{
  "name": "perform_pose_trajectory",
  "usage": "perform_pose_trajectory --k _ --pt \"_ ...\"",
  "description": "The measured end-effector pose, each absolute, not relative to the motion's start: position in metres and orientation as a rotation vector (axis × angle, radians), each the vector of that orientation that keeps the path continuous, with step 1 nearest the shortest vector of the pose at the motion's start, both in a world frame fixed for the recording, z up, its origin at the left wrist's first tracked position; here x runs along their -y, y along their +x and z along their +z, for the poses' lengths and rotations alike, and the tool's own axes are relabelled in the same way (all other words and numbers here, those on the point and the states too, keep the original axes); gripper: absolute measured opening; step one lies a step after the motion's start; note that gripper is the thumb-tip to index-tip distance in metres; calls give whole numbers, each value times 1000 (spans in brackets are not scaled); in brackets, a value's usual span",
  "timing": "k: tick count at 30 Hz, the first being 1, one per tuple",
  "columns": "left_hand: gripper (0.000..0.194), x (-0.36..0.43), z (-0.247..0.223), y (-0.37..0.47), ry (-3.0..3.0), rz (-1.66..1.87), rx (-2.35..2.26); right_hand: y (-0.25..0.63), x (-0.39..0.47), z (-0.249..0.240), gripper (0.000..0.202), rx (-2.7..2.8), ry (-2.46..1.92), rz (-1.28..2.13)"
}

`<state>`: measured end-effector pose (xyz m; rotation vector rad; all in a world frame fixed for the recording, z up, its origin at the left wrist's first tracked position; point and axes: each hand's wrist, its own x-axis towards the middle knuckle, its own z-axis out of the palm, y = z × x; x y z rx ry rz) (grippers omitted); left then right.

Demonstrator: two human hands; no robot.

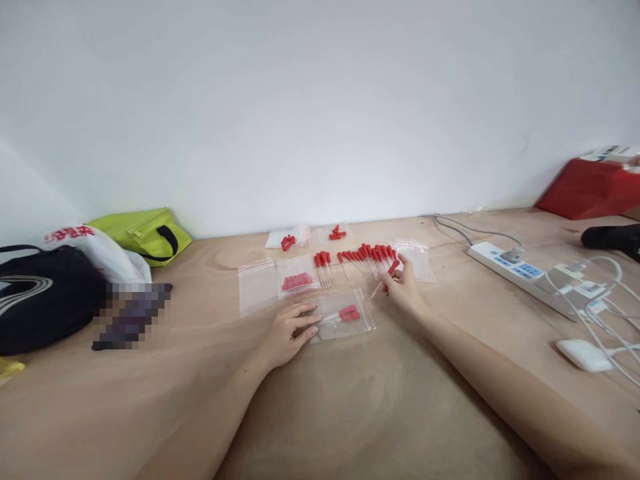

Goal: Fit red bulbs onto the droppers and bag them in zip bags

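Note:
My left hand grips the left end of a clear zip bag, its thumb and fingers at the bag's edge. Inside that bag lie several droppers with red bulbs. My right hand pinches one red-bulbed dropper, its thin clear stem slanting down to the left, near the bag's right end. Just behind, a row of loose droppers lies fanned on the table, with a smaller group to its left.
Left of the loose droppers are a filled zip bag and a flat zip bag. More bags with red bulbs lie near the wall. On the right stand a power strip, cables and a white charger case; a green bag sits left.

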<state>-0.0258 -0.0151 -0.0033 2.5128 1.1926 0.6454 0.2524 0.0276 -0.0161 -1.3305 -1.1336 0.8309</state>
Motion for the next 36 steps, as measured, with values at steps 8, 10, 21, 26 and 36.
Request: perform_pose_trajectory --k 8,10,21,26,36 --pt "26 14 -4 -27 2506 600 -1211 238 -14 -22 56 930 -1151 970" --pt "26 14 -4 -27 2502 595 -1214 233 -13 -22 51 897 -1106 1018" --pt "27 16 0 -25 2494 546 -1242 219 1 -22 45 1040 -997 1275" --pt "32 18 4 -22 2479 596 -1249 221 0 -25 40 1206 -1098 1311" --pt "31 18 6 -22 2481 591 -1259 220 -2 -26 36 1418 -1209 1243"
